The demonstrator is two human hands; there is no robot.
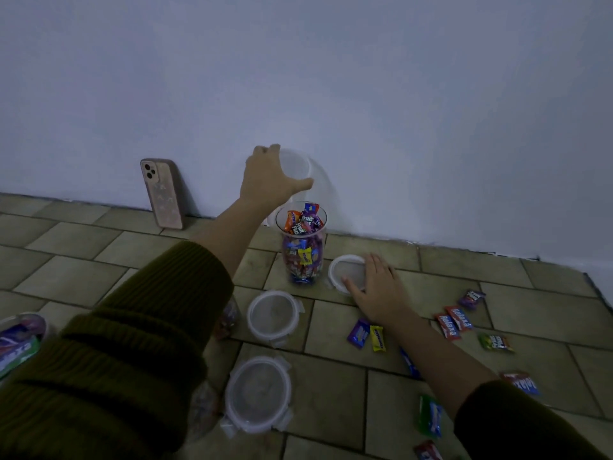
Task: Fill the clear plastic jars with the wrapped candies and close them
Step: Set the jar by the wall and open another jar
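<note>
A tall clear jar (302,247) stands on the tiled floor, packed to its rim with wrapped candies. Behind it, against the wall, stands an empty clear jar (298,169); my left hand (270,175) grips its rim from above. My right hand (378,288) rests on a round white lid (345,270) just right of the full jar, fingers spread over its edge. Loose wrapped candies (452,323) lie scattered on the floor to the right.
Two more round lids (273,313) (258,393) lie in front of the full jar. A phone (162,194) leans on the wall at left. At the left edge stands a candy-filled container (20,340); another jar is mostly hidden under my left sleeve.
</note>
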